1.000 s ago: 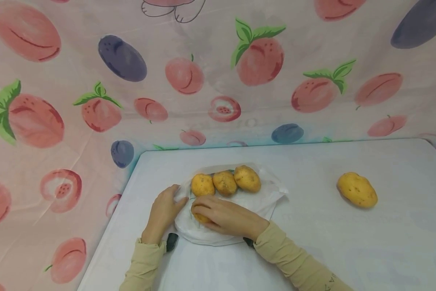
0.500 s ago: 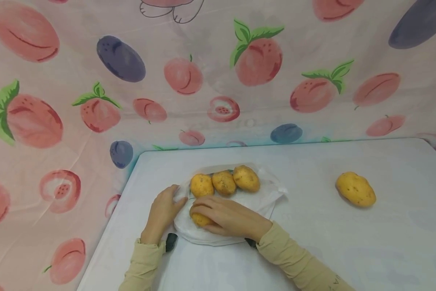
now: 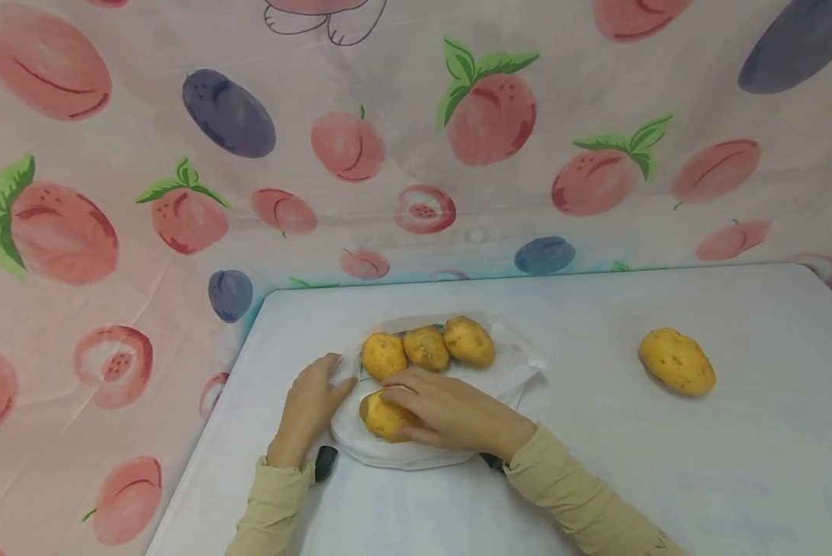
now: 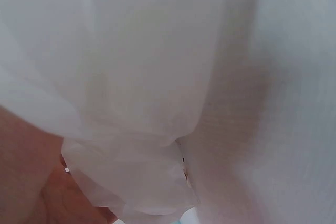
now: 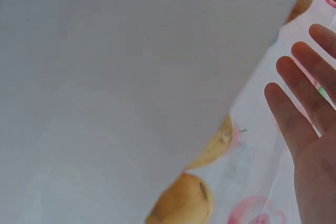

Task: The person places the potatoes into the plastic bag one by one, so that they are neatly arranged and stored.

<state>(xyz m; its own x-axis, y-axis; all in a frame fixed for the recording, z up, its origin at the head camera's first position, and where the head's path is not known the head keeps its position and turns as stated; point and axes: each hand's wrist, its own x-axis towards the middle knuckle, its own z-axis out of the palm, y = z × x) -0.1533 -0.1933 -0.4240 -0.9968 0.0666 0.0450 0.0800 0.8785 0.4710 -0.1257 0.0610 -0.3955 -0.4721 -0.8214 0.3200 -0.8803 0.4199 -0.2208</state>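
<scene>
On a white plastic bag (image 3: 416, 455), three potatoes lie in a back row: a left potato (image 3: 384, 356), a middle potato (image 3: 426, 348) and a right potato (image 3: 468, 341). A fourth potato (image 3: 387, 417) rests in front of them, partly covered by my right hand (image 3: 451, 409). That hand's fingers (image 5: 296, 114) look straight and spread in the right wrist view. My left hand (image 3: 309, 401) holds the bag's left edge between thumb and fingers; in the left wrist view the bag (image 4: 126, 177) hides most of its fingers.
Another potato (image 3: 677, 361) lies alone on the right of the white table (image 3: 596, 463). A fruit-printed cloth (image 3: 360, 216) hangs behind and to the left of it. Small dark objects sit at both wrists, one of them a black block (image 3: 326, 463) by the left cuff.
My right hand has loosened and slid right off the front potato, which now shows more of its surface. My left hand has stayed at the bag's edge.
</scene>
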